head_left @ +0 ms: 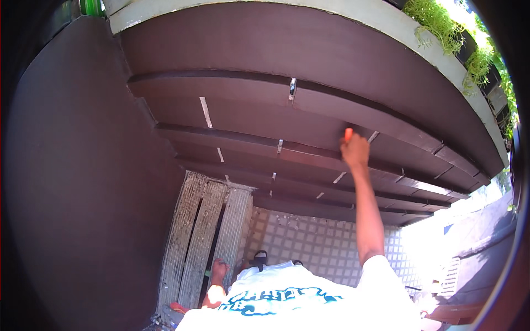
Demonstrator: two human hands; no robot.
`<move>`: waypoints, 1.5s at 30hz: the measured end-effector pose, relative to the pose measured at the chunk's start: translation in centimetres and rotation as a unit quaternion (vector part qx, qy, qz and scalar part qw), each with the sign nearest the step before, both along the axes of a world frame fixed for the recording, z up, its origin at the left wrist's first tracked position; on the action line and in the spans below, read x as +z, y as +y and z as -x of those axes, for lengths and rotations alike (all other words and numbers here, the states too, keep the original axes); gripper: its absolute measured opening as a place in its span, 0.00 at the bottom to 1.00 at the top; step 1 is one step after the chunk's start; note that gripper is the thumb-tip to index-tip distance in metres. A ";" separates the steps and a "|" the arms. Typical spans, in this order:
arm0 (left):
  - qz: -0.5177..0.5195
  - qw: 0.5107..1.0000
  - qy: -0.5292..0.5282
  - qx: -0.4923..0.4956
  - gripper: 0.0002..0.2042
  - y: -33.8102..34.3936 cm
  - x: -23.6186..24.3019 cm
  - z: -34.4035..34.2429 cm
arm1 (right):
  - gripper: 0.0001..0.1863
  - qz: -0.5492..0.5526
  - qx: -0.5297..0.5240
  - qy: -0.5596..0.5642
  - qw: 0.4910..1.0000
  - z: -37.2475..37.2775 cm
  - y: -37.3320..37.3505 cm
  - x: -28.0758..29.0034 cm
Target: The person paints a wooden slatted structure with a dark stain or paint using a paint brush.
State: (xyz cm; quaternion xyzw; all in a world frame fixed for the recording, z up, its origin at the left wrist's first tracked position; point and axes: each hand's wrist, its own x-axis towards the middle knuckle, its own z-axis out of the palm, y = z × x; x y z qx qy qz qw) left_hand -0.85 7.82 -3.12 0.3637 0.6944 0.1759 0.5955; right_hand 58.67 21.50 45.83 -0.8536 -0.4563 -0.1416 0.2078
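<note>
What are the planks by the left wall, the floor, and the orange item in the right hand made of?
Planks: likely weathered wood, rough finish; grooved, blotchy grey-brown faces, though composite is possible.
Floor: tile or patterned concrete, judging by the repeating squares; finish unclear.
Orange item: perhaps plastic, from its bright, even colour; the right hand hides the rest.

Sunlit outdoor yard or patio: brown wall (248, 110), tiled floor (309, 237), leafy green plants (439, 25).

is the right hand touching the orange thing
Touching. The head view shows it: the right hand is closed around the orange thing, whose end sticks out above the grip.
</note>
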 end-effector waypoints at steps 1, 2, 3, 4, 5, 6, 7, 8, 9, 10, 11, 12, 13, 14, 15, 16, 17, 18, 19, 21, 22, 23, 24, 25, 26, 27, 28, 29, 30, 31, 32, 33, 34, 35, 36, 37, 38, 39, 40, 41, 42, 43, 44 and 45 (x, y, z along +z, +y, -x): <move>0.007 1.000 -0.010 0.009 0.22 0.4 0.0 -0.3 | 0.13 0.020 0.014 -0.007 1.000 1.8 1.0 -0.1; 0.008 1.000 -0.006 -0.008 0.22 1.6 0.0 -1.0 | 0.13 0.040 0.015 -0.009 0.999 2.5 1.3 -0.4; 0.001 1.000 -0.018 0.013 0.22 1.0 -0.7 0.1 | 0.12 0.009 0.067 0.002 0.998 6.3 3.6 -0.3; -0.003 0.999 -0.030 0.013 0.22 1.1 -1.1 0.2 | 0.12 -0.018 0.098 0.014 0.995 8.2 4.6 -0.3; -0.001 1.000 -0.030 0.011 0.22 1.1 -1.2 0.1 | 0.12 -0.016 0.096 0.015 0.995 9.8 5.3 -0.3; -0.003 0.999 -0.031 0.020 0.23 1.3 -1.4 -0.1 | 0.11 -0.071 0.130 0.110 0.983 11.3 6.0 0.2; -0.006 0.999 -0.034 0.029 0.23 1.6 -1.6 -0.2 | 0.11 -0.125 0.162 0.203 0.958 12.1 6.3 0.5; -0.007 0.999 -0.033 0.029 0.23 1.7 -1.7 -0.2 | 0.11 -0.126 0.162 0.203 0.957 12.0 6.6 0.0; -0.011 0.998 -0.047 0.031 0.23 1.6 -2.2 0.2 | 0.11 -0.152 0.158 0.231 0.948 11.9 7.2 -0.9; -0.015 0.997 -0.063 0.029 0.23 1.9 -2.3 0.2 | 0.11 -0.179 0.150 0.256 0.938 11.5 7.6 -1.9; -0.017 0.997 -0.064 0.029 0.23 2.3 -2.4 0.5 | 0.11 -0.185 0.146 0.278 0.931 10.2 7.4 -2.6; -0.012 0.998 -0.061 0.011 0.23 3.2 -2.2 -0.3 | 0.10 -0.181 0.117 0.261 0.941 7.5 5.9 -3.1; -0.011 0.998 -0.057 0.012 0.23 3.1 -1.8 0.1 | 0.10 -0.175 0.107 0.248 0.947 6.4 4.8 -3.2; -0.013 0.998 -0.055 0.029 0.23 2.3 -1.7 1.3 | 0.10 -0.183 0.113 0.253 0.943 6.3 4.7 -3.3; -0.012 0.999 -0.051 0.011 0.23 3.4 -1.0 0.5 | 0.11 -0.183 0.076 0.201 0.959 2.9 2.9 -3.7; -0.012 0.998 -0.051 0.019 0.23 2.8 -0.7 1.1 | 0.11 -0.175 0.078 0.194 0.962 2.3 2.4 -3.3; -0.010 0.999 -0.048 0.017 0.23 2.8 -0.3 1.2 | 0.11 -0.147 0.051 0.147 0.977 1.9 1.4 -2.3; -0.010 0.999 -0.045 0.016 0.23 3.1 0.0 1.5 | 0.11 -0.120 0.025 0.100 0.987 2.1 0.6 -0.9; -0.011 0.999 -0.041 0.015 0.23 3.2 0.3 1.7 | 0.11 -0.121 0.024 0.099 0.987 2.6 0.7 -0.3; -0.004 0.999 -0.034 0.010 0.23 3.8 0.7 1.7 | 0.12 -0.029 0.007 0.018 0.999 4.4 1.2 0.7; 0.005 1.000 -0.027 0.007 0.23 4.1 1.0 1.7 | 0.12 -0.009 0.020 0.010 1.000 5.8 1.5 0.9; 0.002 1.000 -0.027 0.011 0.23 3.9 1.1 1.9 | 0.12 0.010 0.041 0.001 0.999 8.1 2.4 1.1; -0.003 1.000 -0.028 0.012 0.24 4.2 1.4 1.6 | 0.12 -0.004 0.074 0.007 0.997 8.7 3.5 -0.1; -0.006 0.999 -0.029 0.022 0.24 3.8 1.3 1.9 | 0.11 -0.039 0.098 0.016 0.994 10.8 4.5 -0.6; -0.006 0.999 -0.030 0.022 0.24 3.7 1.8 1.4 | 0.11 -0.040 0.097 0.015 0.994 12.2 5.2 -0.7; -0.017 0.999 -0.028 0.008 0.24 3.8 2.5 0.4 | 0.10 -0.081 0.120 0.106 0.984 13.2 5.5 -0.8; -0.029 0.999 -0.026 -0.007 0.24 4.1 3.3 -0.5 | 0.09 -0.123 0.140 0.195 0.963 13.3 5.4 -0.8; -0.031 0.999 -0.021 -0.005 0.24 4.0 3.2 -0.2 | 0.09 -0.125 0.142 0.199 0.962 13.4 5.5 -0.9; -0.028 0.999 -0.021 0.000 0.24 4.0 2.9 -0.1 | 0.10 -0.157 0.125 0.215 0.956 13.1 5.6 -1.1; -0.025 0.999 -0.021 0.021 0.24 3.2 1.6 0.9 | 0.11 -0.185 0.122 0.231 0.947 14.1 6.2 -1.6; -0.022 0.999 -0.022 0.029 0.24 3.0 0.6 1.1 | 0.10 -0.204 0.128 0.249 0.938 13.2 6.0 -2.1; -0.018 0.999 -0.023 0.036 0.24 2.8 -0.1 1.4 | 0.10 -0.222 0.131 0.267 0.929 11.5 5.5 -3.0; -0.014 0.999 -0.027 0.037 0.24 3.0 -0.4 1.4 | 0.12 -0.227 0.110 0.265 0.931 8.7 4.9 -4.3; -0.013 0.999 -0.025 0.018 0.24 3.9 -0.1 0.7 | 0.13 -0.212 0.057 0.249 0.943 4.9 3.2 -4.8; -0.009 1.000 -0.019 0.002 0.23 3.8 0.0 0.9 | 0.14 -0.205 0.027 0.225 0.952 2.4 1.8 -5.0; -0.005 1.000 -0.014 -0.015 0.22 4.0 0.1 1.0 | 0.14 -0.205 0.019 0.212 0.955 -0.2 0.4 -5.1; -0.005 1.000 -0.009 -0.014 0.22 3.8 -0.2 1.8 | 0.14 -0.200 -0.007 0.180 0.963 -0.8 -0.8 -4.2; -0.013 1.000 -0.021 0.008 0.22 2.5 -1.4 3.7 | 0.13 -0.189 -0.008 0.121 0.974 -0.2 -0.6 -3.5; -0.017 0.999 -0.031 -0.010 0.21 3.3 -1.4 3.3 | 0.13 -0.193 -0.030 0.122 0.973 -2.2 -2.7 -3.0; -0.019 0.999 -0.027 -0.015 0.21 2.9 -1.7 3.8 | 0.13 -0.146 -0.074 0.090 0.982 -2.7 -3.6 -2.3; -0.017 0.999 -0.036 0.003 0.21 2.6 -1.9 4.0 | 0.13 -0.099 -0.119 0.057 0.986 -3.4 -4.6 -1.8; -0.014 0.999 -0.045 0.022 0.21 2.8 -1.8 3.8 | 0.13 -0.102 -0.127 0.058 0.985 -4.0 -5.8 -1.9; -0.016 0.999 -0.044 0.013 0.21 3.0 -1.6 3.9 | 0.13 -0.129 -0.142 0.034 0.981 -4.5 -7.3 -2.2; 0.015 0.998 -0.062 0.015 0.21 3.1 -0.6 3.1 | 0.12 -0.153 -0.165 0.005 0.974 -5.0 -9.4 -2.5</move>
